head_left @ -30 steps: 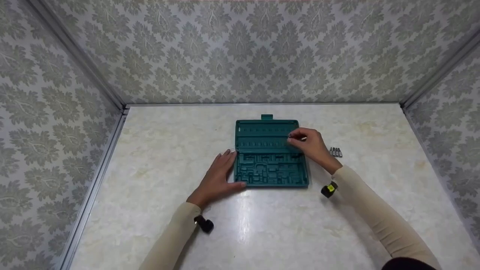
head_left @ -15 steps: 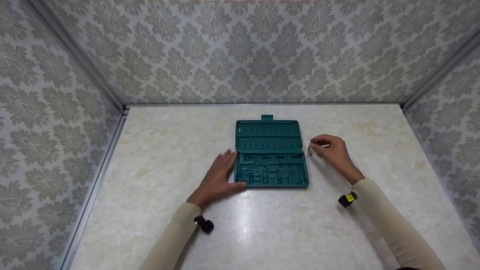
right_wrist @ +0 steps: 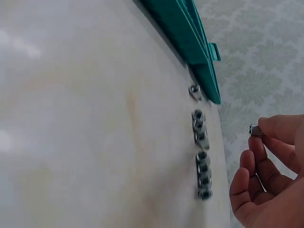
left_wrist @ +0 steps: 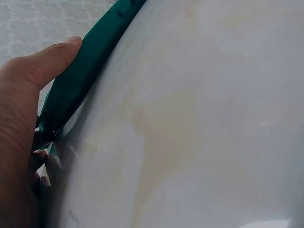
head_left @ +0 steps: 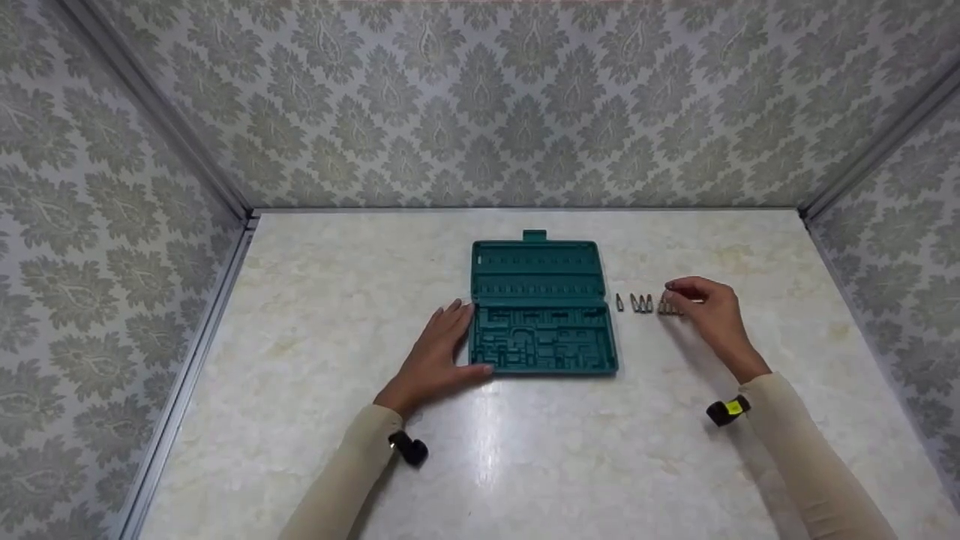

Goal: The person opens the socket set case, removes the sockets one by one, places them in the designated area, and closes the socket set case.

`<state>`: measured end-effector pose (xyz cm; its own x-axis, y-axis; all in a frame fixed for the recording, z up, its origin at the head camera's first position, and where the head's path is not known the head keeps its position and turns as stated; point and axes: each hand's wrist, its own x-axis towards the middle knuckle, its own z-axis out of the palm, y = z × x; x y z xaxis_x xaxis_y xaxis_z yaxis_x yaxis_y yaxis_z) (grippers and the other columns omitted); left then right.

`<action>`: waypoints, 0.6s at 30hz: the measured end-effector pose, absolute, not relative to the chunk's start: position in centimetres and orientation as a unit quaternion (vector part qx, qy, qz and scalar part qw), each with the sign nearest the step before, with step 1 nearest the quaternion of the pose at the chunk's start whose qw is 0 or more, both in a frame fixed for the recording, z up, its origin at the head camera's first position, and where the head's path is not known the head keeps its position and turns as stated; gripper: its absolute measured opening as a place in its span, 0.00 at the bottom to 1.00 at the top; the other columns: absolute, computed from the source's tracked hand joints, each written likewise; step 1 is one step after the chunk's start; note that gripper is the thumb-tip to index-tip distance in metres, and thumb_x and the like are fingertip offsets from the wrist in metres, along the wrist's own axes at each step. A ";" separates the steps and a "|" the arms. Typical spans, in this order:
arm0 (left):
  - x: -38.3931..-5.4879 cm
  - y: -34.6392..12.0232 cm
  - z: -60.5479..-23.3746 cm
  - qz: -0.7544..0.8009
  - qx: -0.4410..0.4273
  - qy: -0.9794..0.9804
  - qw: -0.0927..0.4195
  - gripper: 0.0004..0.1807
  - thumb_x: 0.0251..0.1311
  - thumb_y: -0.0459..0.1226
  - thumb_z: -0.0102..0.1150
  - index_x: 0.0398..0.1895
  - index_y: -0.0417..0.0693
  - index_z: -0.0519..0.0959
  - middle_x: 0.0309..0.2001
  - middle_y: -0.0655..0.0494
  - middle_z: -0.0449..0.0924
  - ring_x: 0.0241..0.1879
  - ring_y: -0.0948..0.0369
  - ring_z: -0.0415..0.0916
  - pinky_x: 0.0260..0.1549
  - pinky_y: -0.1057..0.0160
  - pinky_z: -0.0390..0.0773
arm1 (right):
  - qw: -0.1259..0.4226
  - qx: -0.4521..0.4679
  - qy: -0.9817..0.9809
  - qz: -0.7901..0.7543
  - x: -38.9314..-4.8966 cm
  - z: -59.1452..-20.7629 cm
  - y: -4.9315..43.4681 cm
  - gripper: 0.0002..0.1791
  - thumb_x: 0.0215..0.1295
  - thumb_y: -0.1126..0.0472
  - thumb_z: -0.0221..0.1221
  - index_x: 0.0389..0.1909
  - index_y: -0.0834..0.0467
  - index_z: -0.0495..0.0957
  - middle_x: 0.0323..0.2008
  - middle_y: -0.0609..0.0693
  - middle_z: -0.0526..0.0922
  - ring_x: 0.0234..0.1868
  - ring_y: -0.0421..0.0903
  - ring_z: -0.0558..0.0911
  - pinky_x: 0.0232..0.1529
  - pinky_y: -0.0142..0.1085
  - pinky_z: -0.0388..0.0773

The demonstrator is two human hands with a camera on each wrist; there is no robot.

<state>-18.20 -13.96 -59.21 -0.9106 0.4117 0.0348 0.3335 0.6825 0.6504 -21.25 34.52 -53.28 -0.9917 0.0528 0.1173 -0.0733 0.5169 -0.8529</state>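
Observation:
A dark green plastic tool case (head_left: 544, 341) lies spread open on the table, its moulded slots facing up. My left hand (head_left: 433, 364) rests at its front left corner, thumb along the front edge, straight fingers by the left side. In the left wrist view, the thumb (left_wrist: 59, 57) touches the case wall (left_wrist: 88, 71). To the right of the case, my right hand (head_left: 712, 311) pinches a small metal socket (right_wrist: 255, 130) between thumb and index finger, over the far end of a row. The other fingers of the right hand (right_wrist: 270, 171) curl loosely beneath.
Right of the case, a lone socket (head_left: 619, 303), then a group of three sockets (head_left: 642, 304), then several more sockets (right_wrist: 203, 175) line up on the pale marbled table (head_left: 337, 300). Patterned panels (head_left: 480, 105) wall off the back and both sides.
My right hand has moved right, from over the case's lid to the far end of the socket row, uncovering the nearer sockets. My left hand and the case have stayed put.

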 end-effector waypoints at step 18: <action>-18.1 -14.1 -59.3 0.358 0.207 0.909 0.055 0.66 0.59 0.77 0.64 0.92 0.60 0.47 0.91 0.60 0.45 0.89 0.62 0.35 0.87 0.52 0.38 | 0.044 -0.067 -0.909 0.410 -20.1 -55.0 39.2 0.18 0.80 0.59 0.66 0.61 0.66 0.87 0.57 0.64 0.88 0.48 0.41 0.81 0.42 0.21 0.77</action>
<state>-18.14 -14.06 -59.34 -0.9078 0.4166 0.0483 0.3375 0.6572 0.6739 -20.10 39.19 -54.99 -0.9871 0.1583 0.0254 0.0858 0.6555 -0.7503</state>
